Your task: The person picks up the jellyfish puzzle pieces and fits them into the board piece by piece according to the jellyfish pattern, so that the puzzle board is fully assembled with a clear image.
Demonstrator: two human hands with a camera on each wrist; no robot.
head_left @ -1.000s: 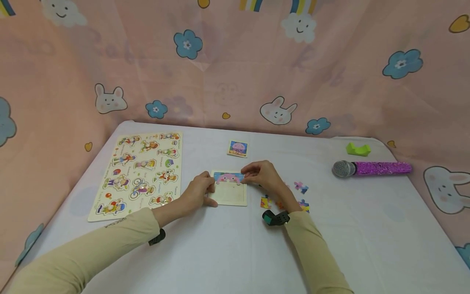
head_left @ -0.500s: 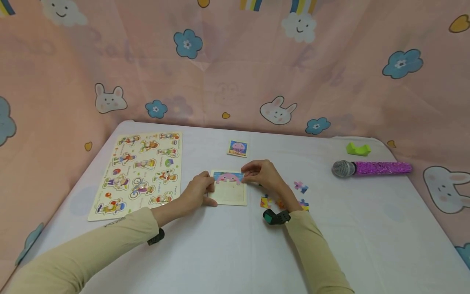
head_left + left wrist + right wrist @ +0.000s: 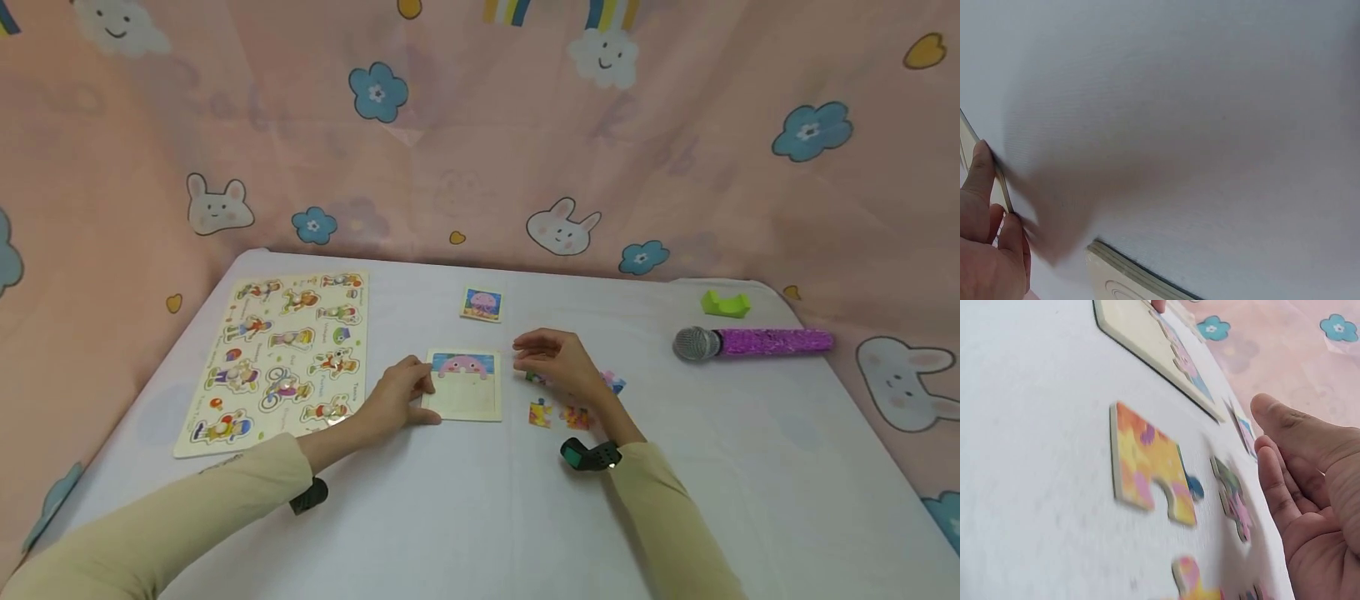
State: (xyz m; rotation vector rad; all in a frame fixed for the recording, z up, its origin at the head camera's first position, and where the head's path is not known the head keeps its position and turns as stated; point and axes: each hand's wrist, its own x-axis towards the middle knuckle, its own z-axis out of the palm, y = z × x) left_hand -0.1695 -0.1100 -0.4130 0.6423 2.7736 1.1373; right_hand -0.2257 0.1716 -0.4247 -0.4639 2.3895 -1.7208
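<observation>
In the head view, the left edge of the small frame [image 3: 465,398] is held by the fingers and thumb of the left hand [image 3: 392,393]; the frame's far strip is filled by pink-and-blue pieces [image 3: 461,365]. Nothing is seen gripped by the right hand [image 3: 562,360], which is loosely bent and held above the table, right of the frame. Under and beside it, loose pieces [image 3: 539,412] are scattered. A picture card [image 3: 482,304] is placed beyond both hands, a large puzzle [image 3: 281,357] left of the left hand, and a microphone [image 3: 757,342] and green block [image 3: 725,305] well to the right of the right hand.

In the left wrist view, the frame's edge is touched by two fingertips; a pale corner [image 3: 1124,275] is seen near the hand.

In the right wrist view, thumb and fingers are parted slightly, with a green-and-pink piece [image 3: 1232,497] lying near them and a yellow piece farther off.
</observation>
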